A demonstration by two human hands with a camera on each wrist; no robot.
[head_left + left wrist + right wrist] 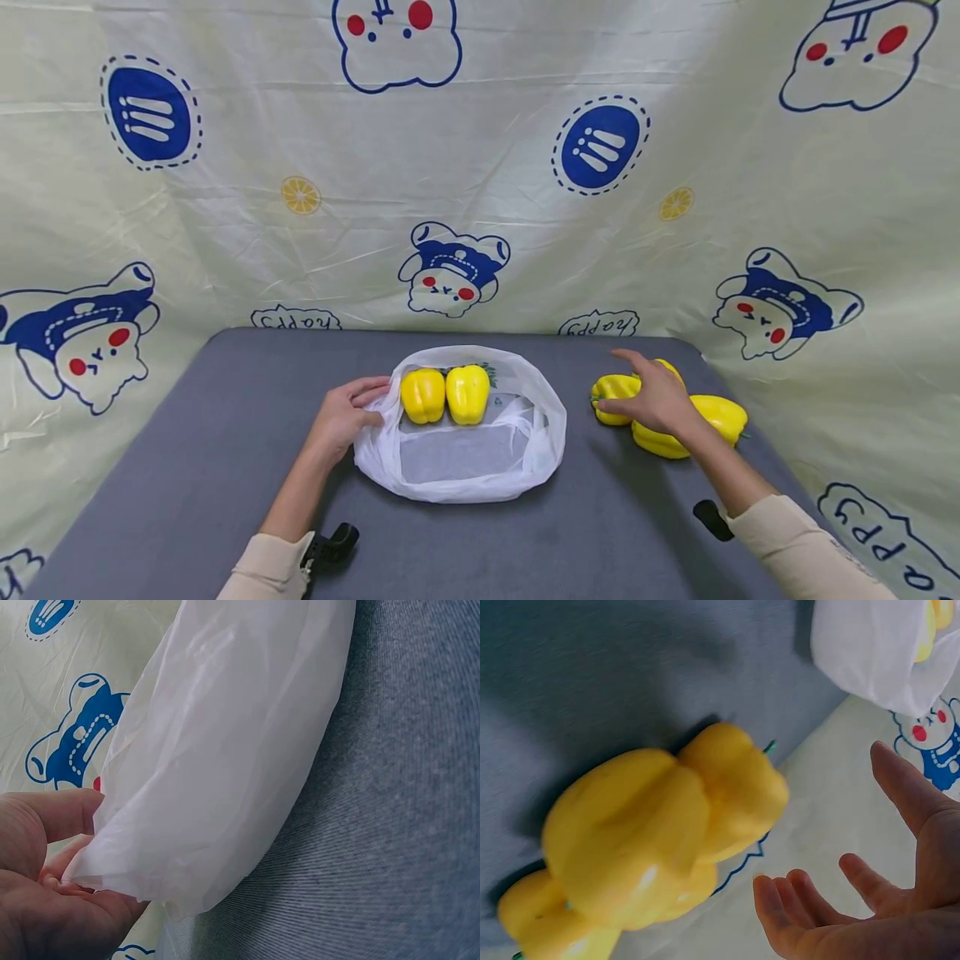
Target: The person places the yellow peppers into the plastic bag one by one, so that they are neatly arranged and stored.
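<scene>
A white plastic bag (pixel 555 425) lies wide-mouthed in the middle of the table, and two yellow bell peppers (pixel 444 395) sit side by side at its far inner side. My left hand (pixel 341 417) holds the bag's left rim, its thin film (pixel 202 765) running between thumb and fingers in the left wrist view. Over on the right, my right hand (pixel 651 398) is spread above a cluster of yellow bell peppers (pixel 723 417), partly hiding them. From the right wrist, the fingers look apart and hold nothing, beside the heaped peppers (pixel 630 840).
A grey cloth covers the table (pixel 225 417). Behind it hangs a pale printed curtain (pixel 517 283) with blue cartoon figures, which also runs down both sides. Black straps (pixel 333 546) are on both wrists.
</scene>
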